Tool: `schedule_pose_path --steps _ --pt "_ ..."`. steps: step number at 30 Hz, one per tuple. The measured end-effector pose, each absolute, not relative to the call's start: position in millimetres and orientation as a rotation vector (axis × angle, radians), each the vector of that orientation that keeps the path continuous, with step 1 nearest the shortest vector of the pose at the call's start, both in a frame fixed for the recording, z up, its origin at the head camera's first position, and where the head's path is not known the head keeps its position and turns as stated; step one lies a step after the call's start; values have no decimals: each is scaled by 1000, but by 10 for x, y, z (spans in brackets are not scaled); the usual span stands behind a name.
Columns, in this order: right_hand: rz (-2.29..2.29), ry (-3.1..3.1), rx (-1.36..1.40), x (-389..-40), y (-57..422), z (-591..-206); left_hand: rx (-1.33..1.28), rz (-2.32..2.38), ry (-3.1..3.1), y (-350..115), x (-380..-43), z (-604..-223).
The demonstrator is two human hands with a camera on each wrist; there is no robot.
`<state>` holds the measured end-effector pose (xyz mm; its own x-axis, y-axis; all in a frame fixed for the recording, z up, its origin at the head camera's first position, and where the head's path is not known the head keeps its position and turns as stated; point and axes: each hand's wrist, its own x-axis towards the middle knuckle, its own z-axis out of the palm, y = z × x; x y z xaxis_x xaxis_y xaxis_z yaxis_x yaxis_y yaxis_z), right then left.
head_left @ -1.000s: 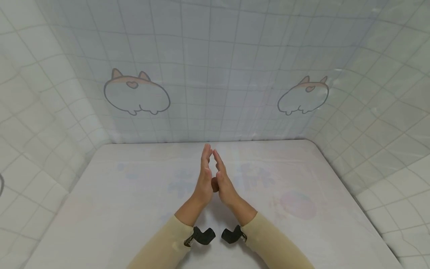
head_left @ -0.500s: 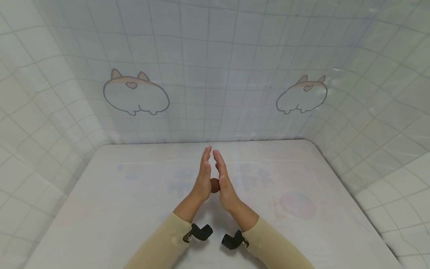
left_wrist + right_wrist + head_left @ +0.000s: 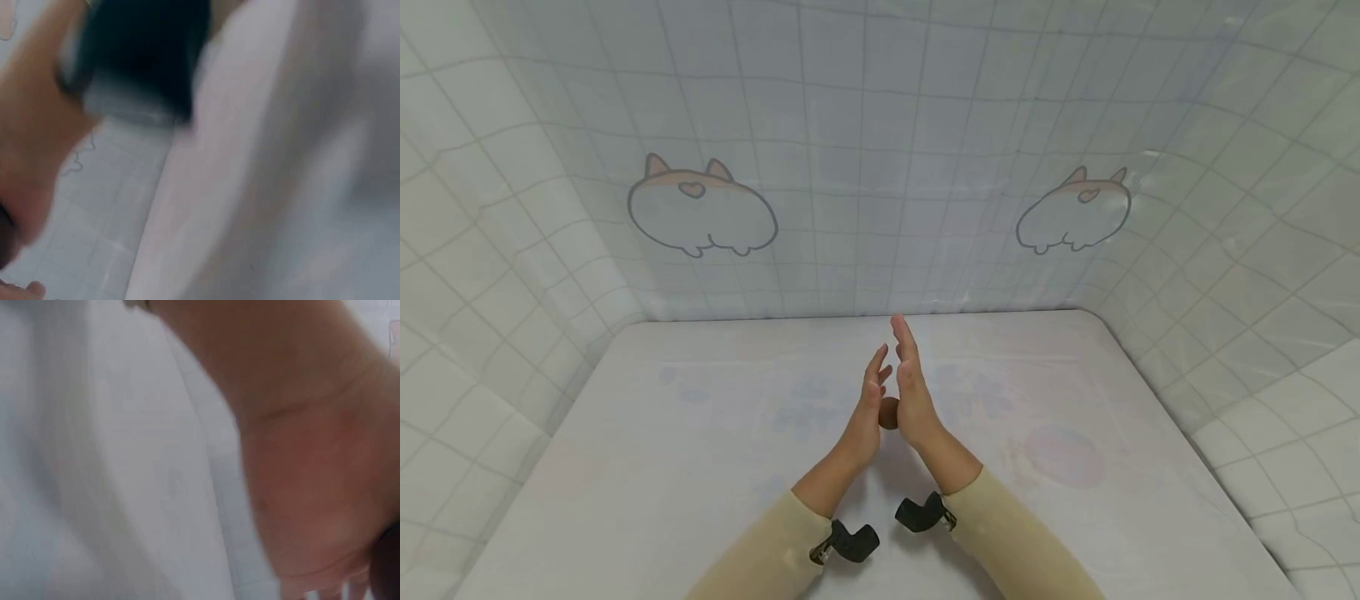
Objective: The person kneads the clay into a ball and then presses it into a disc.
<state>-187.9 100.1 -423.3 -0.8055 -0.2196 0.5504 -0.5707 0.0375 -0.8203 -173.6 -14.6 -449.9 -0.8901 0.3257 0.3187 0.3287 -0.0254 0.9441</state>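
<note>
A small brown ball sits between my two palms, over the middle of the table. My left hand presses it from the left with the fingers extended forward, its fingertips lower in the head view than the right ones. From the other side my right hand lies flat against it, fingers straight and reaching farther forward. The right wrist view shows the palm with the dark ball at its edge. In the left wrist view the hand is blurred and the ball is mostly cut off.
The table has a pale printed cover. Behind it stands a grid-patterned curtain with cartoon animals, which continues along both sides. Dark wrist-camera mounts stick out inward from both cuffs.
The hands slide against each other in opposite directions. Since half a second ago the right hand has moved forward and the left hand back, with the ball shifting slightly right between them.
</note>
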Motion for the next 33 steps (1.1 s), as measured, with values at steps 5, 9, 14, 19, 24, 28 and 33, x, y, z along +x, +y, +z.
schedule_pose_path --steps 5,9,14,19,24,28,33 --pt "1884 -2183 728 -1939 984 -4289 -723 -2328 -1908 -129 -1722 -4421" --pt "1895 -2286 700 -1941 966 -4342 -681 -2354 -1763 -142 -1747 -4347" --pt "1845 -2329 775 -1893 942 -4392 -682 -2313 -1669 -163 -1792 -4288" --pt "1830 -2183 975 -1832 908 -4449 -671 -2166 -1751 -189 -1838 -4280" --pt "1908 -1945 1159 -1761 855 -4443 -614 -2025 -1857 -246 -1921 -4305" --pt "1883 -1848 1224 -1708 828 -4390 -543 -2018 -1907 -296 -1985 -4329" --pt "1815 -1897 1201 -1676 830 -4323 -476 -2049 -2066 -341 -1978 -4372"
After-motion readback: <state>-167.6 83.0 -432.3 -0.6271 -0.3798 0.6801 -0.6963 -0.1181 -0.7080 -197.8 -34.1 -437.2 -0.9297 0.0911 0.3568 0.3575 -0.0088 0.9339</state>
